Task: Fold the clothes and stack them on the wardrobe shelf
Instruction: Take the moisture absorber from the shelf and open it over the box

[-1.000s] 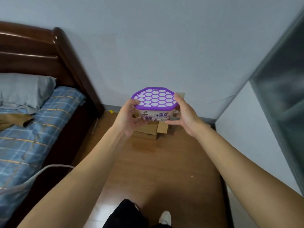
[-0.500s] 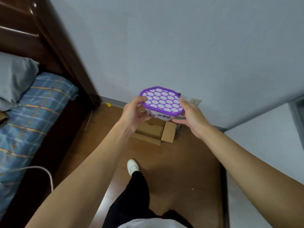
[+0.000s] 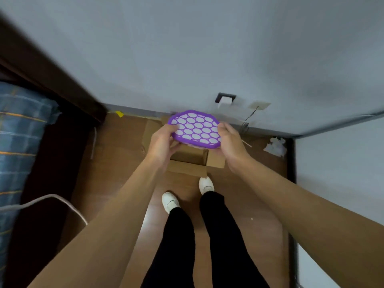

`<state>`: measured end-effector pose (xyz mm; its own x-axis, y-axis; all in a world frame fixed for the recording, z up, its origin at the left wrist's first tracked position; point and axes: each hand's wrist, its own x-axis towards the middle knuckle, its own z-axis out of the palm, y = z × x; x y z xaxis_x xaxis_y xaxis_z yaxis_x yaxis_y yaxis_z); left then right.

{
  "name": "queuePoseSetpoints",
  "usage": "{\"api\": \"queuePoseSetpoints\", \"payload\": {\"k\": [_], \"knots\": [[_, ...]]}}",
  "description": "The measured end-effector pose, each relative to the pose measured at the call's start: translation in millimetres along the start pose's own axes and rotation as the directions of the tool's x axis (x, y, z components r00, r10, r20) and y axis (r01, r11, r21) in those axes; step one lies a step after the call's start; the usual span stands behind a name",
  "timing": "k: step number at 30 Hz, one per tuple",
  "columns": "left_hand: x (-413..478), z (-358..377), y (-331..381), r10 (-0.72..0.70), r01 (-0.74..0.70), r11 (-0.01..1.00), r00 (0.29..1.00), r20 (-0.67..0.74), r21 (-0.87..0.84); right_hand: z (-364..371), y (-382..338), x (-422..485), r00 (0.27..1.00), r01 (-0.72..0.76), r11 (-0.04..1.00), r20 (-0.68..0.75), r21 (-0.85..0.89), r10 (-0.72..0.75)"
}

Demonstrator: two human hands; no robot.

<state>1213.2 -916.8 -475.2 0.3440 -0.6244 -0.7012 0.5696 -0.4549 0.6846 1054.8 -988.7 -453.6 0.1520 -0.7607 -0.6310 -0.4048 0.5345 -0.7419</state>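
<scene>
A tub with a purple honeycomb lid (image 3: 195,129) is held between both hands above an open cardboard box (image 3: 192,161) on the wooden floor. My left hand (image 3: 164,145) grips the tub's left side and my right hand (image 3: 230,142) grips its right side. The tub's body is mostly hidden under the lid. No clothes and no wardrobe shelf show in this view.
A bed with a blue checked sheet (image 3: 18,142) and a dark wooden frame (image 3: 52,80) runs along the left. A white cable (image 3: 52,199) loops beside it. Wall sockets (image 3: 225,99) and crumpled paper (image 3: 276,146) sit by the far wall. My feet in white shoes (image 3: 170,201) stand behind the box.
The view has tilted down and I have stepped closer to the wall. The tub has come lower, over the cardboard box. Both hands keep their hold.
</scene>
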Motion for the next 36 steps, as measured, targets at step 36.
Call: {"api": "queuePoseSetpoints", "payload": {"k": [36], "knots": [[531, -101, -371, -0.274, 0.29, 0.617, 0.951, -0.146, 0.731, 163, 442, 487, 0.923, -0.347, 0.931, 0.134, -0.114, 0.361]]}}
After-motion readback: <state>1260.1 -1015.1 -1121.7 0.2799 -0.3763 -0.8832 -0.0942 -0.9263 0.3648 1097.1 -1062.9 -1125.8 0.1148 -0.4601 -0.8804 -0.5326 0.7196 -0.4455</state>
